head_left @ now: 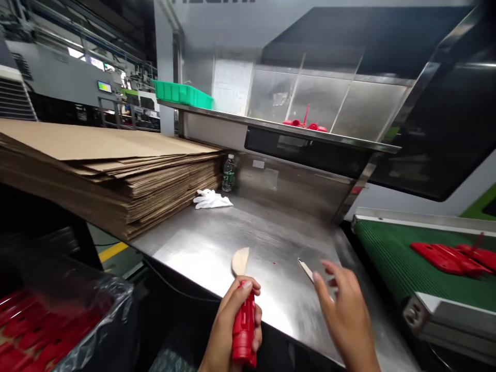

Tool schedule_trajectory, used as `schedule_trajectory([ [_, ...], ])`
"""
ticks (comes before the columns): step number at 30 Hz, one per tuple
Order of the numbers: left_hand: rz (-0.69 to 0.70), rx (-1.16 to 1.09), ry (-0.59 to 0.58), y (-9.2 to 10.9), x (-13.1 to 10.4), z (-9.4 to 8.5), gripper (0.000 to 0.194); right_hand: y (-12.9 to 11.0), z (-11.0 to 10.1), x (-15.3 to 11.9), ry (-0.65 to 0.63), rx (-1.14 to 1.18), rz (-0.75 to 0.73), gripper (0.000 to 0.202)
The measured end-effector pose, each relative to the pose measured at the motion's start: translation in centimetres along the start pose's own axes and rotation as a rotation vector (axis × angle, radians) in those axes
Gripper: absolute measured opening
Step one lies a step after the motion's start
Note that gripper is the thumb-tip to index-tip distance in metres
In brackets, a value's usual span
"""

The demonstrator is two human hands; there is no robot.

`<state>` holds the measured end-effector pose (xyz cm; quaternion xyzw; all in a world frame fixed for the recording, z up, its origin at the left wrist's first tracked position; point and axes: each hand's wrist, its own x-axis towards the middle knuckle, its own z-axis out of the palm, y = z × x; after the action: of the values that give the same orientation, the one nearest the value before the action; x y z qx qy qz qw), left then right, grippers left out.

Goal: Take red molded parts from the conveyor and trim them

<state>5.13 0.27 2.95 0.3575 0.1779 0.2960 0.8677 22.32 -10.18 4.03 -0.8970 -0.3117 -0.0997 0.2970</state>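
My left hand point(228, 325) grips a red plastic part point(244, 330) upright over the near edge of the steel table point(217, 243). A pale, rounded tip point(241, 261) sticks up just above that hand. My right hand point(344, 315) hovers with fingers spread, holding nothing. Its fingertips are close to a small knife with a pale handle point(306, 268) lying on the table.
A tall stack of flat cardboard sheets point(104, 170) fills the table's left. White gloves point(211, 200) and a water bottle point(228, 173) lie at the back. Red parts point(449, 257) ride the green conveyor at right. A bag-lined bin of red parts point(42, 325) sits lower left.
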Motion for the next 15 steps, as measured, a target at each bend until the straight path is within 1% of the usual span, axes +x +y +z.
schedule_trajectory([
  [1,-0.010,-0.011,0.001,-0.1,-0.1,0.1,0.029,1.2,0.3,2.3,-0.034,-0.116,0.060,0.047],
  [2,-0.021,-0.016,0.000,-0.1,-0.1,0.2,0.031,2.3,0.9,4.3,-0.097,-0.200,0.103,0.047],
  [4,-0.048,-0.011,-0.015,-0.2,-0.3,0.3,0.036,4.0,2.5,7.0,-0.197,-0.288,0.157,0.040],
  [5,-0.061,0.002,-0.021,-0.1,-0.4,0.3,0.038,4.4,3.2,7.6,-0.229,-0.299,0.159,0.033],
  [7,-0.088,0.041,-0.023,0.0,-0.4,0.0,0.039,4.6,4.1,7.6,-0.255,-0.265,0.119,0.020],
  [8,-0.098,0.060,-0.016,0.2,-0.4,-0.2,0.039,4.4,4.2,7.0,-0.265,-0.223,0.085,0.017],
  [10,-0.113,0.093,0.007,0.6,-0.3,-0.8,0.038,3.6,3.6,4.8,-0.291,-0.085,0.017,0.020],
  [14,-0.104,0.158,0.062,1.8,-0.3,-1.3,0.036,0.3,0.6,-1.9,-0.408,0.327,-0.103,0.048],
  [15,-0.098,0.173,0.071,2.2,-0.4,-1.3,0.034,-0.7,-0.1,-3.7,-0.449,0.498,-0.093,0.053],
])
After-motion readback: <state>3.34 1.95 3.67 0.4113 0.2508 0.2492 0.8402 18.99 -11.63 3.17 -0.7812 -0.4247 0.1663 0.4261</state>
